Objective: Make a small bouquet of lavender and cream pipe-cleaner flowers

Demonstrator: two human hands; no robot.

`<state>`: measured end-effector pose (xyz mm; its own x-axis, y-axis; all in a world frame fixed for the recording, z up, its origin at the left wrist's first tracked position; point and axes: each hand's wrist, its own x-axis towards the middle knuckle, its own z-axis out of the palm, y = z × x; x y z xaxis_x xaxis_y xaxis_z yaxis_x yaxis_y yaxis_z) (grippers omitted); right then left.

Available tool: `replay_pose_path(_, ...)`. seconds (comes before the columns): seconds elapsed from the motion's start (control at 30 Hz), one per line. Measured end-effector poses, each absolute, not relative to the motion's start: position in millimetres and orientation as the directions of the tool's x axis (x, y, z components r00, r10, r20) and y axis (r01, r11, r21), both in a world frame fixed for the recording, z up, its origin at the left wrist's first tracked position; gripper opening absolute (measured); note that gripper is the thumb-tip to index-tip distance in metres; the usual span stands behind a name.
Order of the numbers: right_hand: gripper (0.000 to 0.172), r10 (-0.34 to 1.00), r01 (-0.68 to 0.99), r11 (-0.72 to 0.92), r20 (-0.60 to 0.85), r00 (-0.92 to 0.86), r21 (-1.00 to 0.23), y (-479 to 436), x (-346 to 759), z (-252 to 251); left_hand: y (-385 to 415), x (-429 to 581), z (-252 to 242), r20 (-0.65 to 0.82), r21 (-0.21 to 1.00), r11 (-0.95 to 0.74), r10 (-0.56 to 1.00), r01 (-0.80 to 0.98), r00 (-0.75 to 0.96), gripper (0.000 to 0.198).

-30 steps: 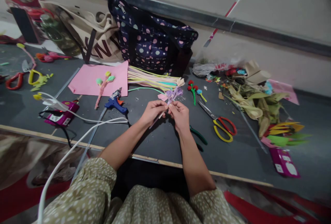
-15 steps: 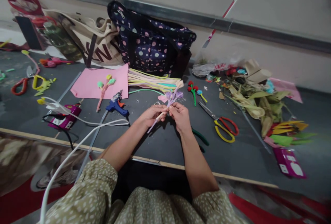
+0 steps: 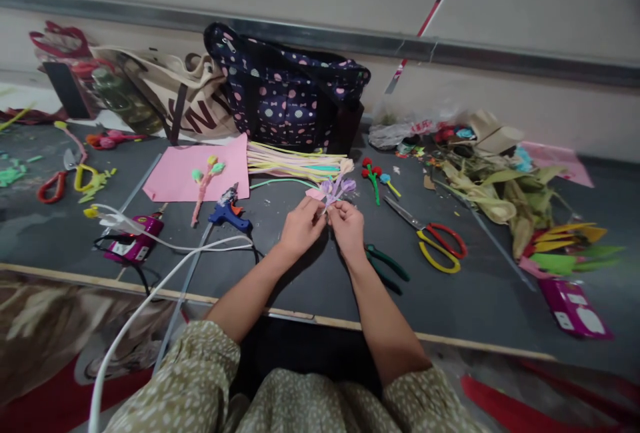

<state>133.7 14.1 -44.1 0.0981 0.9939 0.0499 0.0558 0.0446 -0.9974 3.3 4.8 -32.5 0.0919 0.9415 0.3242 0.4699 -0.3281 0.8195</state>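
Over the middle of the table, my left hand [image 3: 303,225] and my right hand [image 3: 349,225] are close together, thumbs and fingertips pinching the base of a purple pipe-cleaner flower [image 3: 347,185]. Its purple petal loops and a pale peach bloom [image 3: 346,166] stick up above my fingers. My hands hide the lower stem. A pink paper piece [image 3: 315,193] shows just behind my left hand. Green-handled pliers [image 3: 387,265] lie beside my right wrist, their jaws partly covered by it.
A blue glue gun [image 3: 229,213] lies to the left, its white cable [image 3: 173,266] crossing the table edge. Scissors [image 3: 435,243] lie to the right. Behind my hands are pipe cleaners [image 3: 290,163], pink paper [image 3: 170,169] and a dotted bag [image 3: 290,96]. Dried husks [image 3: 480,199] spread at right.
My left hand has turned and shifted up the stem, closer to my right fingertips. The stem end that stuck out below it is now hidden. The camera view has tilted slightly.
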Motion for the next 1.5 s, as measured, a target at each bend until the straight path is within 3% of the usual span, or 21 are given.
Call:
replay_pose_path(0.1,0.02,0.993,0.063,0.062,0.068,0.101,-0.996,12.5,132.3,-42.9,3.7,2.1,-32.1,0.329,0.805,-0.334,0.939,0.489,0.099,0.011)
replay_pose_path(0.23,0.021,0.994,0.049,0.067,0.071,0.081,-0.997,11.4,132.3,-43.6,5.2,1.6,-33.7,0.315,0.873,-0.304,0.949,0.382,0.036,0.016)
replay_pose_path(0.43,0.02,0.999,-0.033,0.049,0.048,0.019,-0.998,11.1,131.9,-42.7,7.8,2.4,-29.1,0.04,0.999,-0.04,0.999,0.033,-0.017,0.017)
replay_pose_path(0.6,0.02,1.0,-0.103,0.018,0.017,0.015,-0.995,10.9,130.9,-35.9,10.8,1.1,-28.0,-0.098,0.963,0.117,0.991,-0.241,0.09,0.022)
replay_pose_path(0.73,0.023,0.999,-0.194,-0.043,-0.041,-0.015,-0.98,10.7,131.3,-30.0,15.2,-1.8,-32.1,-0.187,0.9,0.241,0.966,-0.362,0.178,0.028)
replay_pose_path(0.9,0.027,0.991,-0.312,-0.127,-0.108,-0.076,-0.942,12.1,131.8,-31.3,20.9,-5.3,-36.2,-0.26,0.838,0.352,0.929,-0.416,0.264,0.033)
replay_pose_path(1.23,0.038,0.971,-0.41,-0.222,-0.164,-0.173,-0.885,18.1,128.8,-39.6,28.1,-10.9,-47.3,-0.219,0.831,0.336,0.93,-0.443,0.293,0.034)
replay_pose_path(1.5,0.035,0.986,-0.413,-0.129,-0.073,-0.149,-0.902,20.0,121.1,-46.9,29.9,-18.1,-50.8,-0.224,0.814,0.383,0.9,-0.436,0.373,0.039)
